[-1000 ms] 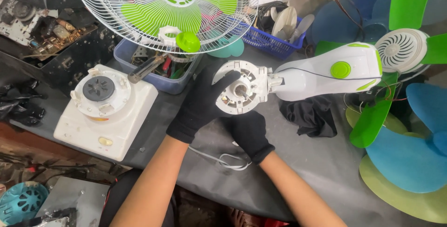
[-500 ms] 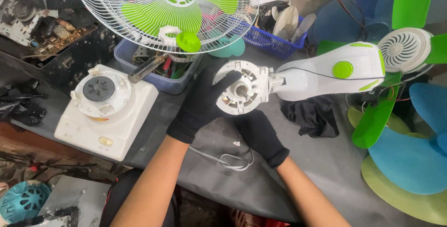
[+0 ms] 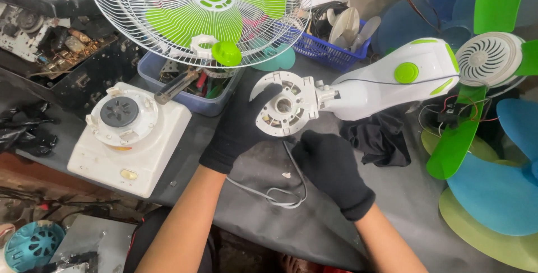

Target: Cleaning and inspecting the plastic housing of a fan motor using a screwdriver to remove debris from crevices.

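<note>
1. Your gloved left hand [image 3: 238, 130] is gripping the rim of the round fan mount [image 3: 284, 105], fingers curled over its edge.
2. Your gloved right hand [image 3: 330, 166] is resting loosely closed just below the mount, holding nothing visible.
3. The mount is lying on the grey table [image 3: 403, 200], joined to the white neck [image 3: 386, 85].

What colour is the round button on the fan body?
Green, on the white fan body; the round button shows best in the head view.
</note>
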